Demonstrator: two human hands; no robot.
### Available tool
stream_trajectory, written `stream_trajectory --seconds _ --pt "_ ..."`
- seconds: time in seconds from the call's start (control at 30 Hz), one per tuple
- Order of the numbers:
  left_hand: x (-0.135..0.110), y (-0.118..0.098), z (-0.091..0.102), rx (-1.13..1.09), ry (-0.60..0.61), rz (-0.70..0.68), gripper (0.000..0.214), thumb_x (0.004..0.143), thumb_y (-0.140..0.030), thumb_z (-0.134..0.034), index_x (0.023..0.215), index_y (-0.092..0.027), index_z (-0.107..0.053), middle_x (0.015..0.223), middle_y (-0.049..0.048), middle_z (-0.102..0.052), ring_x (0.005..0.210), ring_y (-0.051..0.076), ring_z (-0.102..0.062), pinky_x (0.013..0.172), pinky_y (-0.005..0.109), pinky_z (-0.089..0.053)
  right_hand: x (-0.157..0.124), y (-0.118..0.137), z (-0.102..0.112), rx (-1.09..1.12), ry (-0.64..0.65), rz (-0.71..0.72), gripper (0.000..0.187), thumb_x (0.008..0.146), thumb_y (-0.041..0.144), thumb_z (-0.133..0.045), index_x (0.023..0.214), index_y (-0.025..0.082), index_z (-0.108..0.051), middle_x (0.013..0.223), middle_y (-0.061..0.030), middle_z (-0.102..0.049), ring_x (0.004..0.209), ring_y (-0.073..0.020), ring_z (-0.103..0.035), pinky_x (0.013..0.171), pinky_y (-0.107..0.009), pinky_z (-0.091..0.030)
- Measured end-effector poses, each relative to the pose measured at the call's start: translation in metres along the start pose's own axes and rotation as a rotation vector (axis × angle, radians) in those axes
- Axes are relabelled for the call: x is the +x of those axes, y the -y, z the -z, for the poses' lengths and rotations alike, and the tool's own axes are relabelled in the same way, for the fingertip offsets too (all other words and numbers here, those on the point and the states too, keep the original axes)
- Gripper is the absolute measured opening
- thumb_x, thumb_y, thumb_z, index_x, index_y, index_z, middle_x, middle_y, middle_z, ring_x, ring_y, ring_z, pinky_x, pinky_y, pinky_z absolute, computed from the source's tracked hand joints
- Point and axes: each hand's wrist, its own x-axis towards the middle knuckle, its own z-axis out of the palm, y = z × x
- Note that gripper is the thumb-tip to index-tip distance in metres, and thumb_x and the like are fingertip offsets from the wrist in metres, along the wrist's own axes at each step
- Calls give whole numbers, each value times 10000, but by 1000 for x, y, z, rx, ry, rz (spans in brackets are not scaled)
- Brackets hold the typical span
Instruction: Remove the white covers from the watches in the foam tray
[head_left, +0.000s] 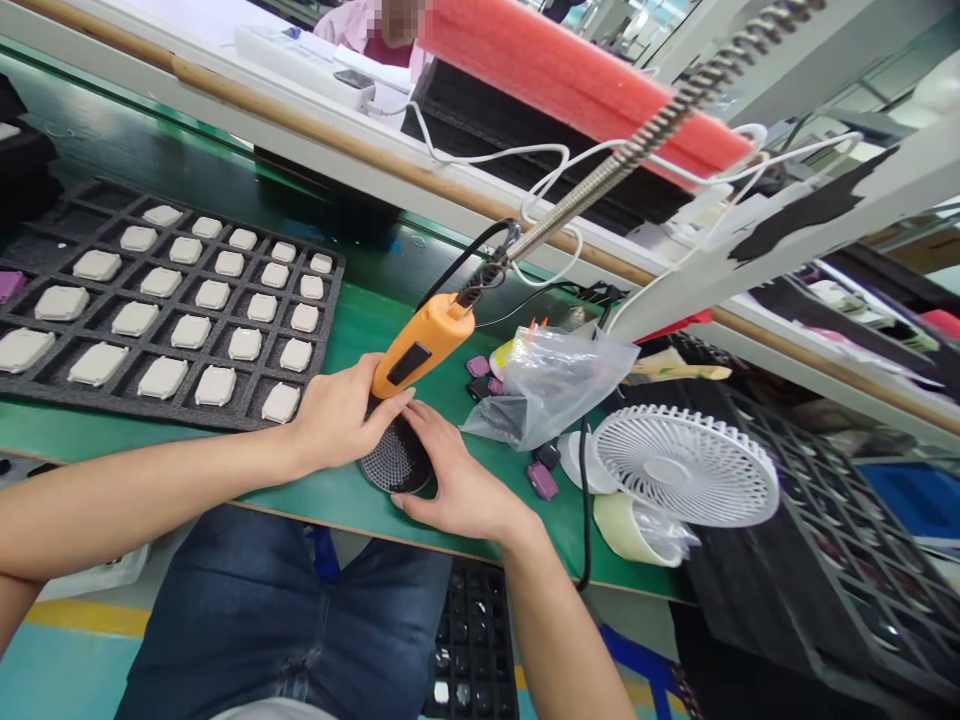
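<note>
My left hand (337, 415) is wrapped round the lower end of an orange electric screwdriver (421, 343), which hangs from a coiled spring arm (637, 145) and points down. Its tip is hidden behind my fingers. Under it lies a round black perforated disc (394, 462) on the green mat (360, 330). My right hand (454, 480) rests on the disc's right edge, fingers curved against it and touching my left hand.
A black foam tray (45, 375) with several white square parts lies to the left. A clear plastic bag (551, 385), small purple parts (541, 480), a white desk fan (686, 465) and a tape roll (622, 530) sit right. Another person sits beyond the far bench.
</note>
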Motion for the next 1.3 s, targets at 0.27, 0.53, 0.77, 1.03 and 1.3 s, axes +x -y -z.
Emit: stream_trajectory --seconds 0.27,0.53,0.77,1.03,1.3 --pt "-1 0 0 -25 15 -14 519 1034 -656 -384 1253 -206 -524 995 14 -757 908 177 -765 634 276 -430 16 -19 -19 41 -214 -244 667 990 610 -562 1455 132 -530 1407 -130 -534 1354 -169 -529 1223 -435 -500" --pt "-1 0 1 -17 14 -14 512 1037 -654 -374 1253 -213 -521 972 -4 -752 886 178 -763 629 283 -418 6 -13 -22 50 -243 -221 676 992 604 -559 1491 151 -506 1459 -133 -500 1411 -183 -490 1260 -455 -467" --pt "-1 1 -2 -3 11 -10 542 1034 -666 -368 1270 -204 -521 1012 12 -748 914 181 -763 646 284 -428 -2 -7 -17 27 -148 -173 692 1004 581 -543 1551 169 -445 1517 -135 -450 1465 -201 -443 1294 -480 -428" --pt "-1 1 -1 5 7 -3 545 1030 -666 -383 1243 -188 -537 987 24 -745 887 176 -759 634 278 -418 8 -5 14 4 34 -126 838 930 664 -629 1594 203 -407 1565 -138 -399 1492 -234 -414 1295 -509 -423" --pt "-1 2 -2 -5 7 -6 538 1031 -660 -386 1262 -195 -528 1001 22 -754 906 179 -765 641 280 -437 9 -4 17 0 69 -133 1060 851 822 -618 1651 202 -306 1600 -158 -360 1515 -255 -402 1295 -519 -428"
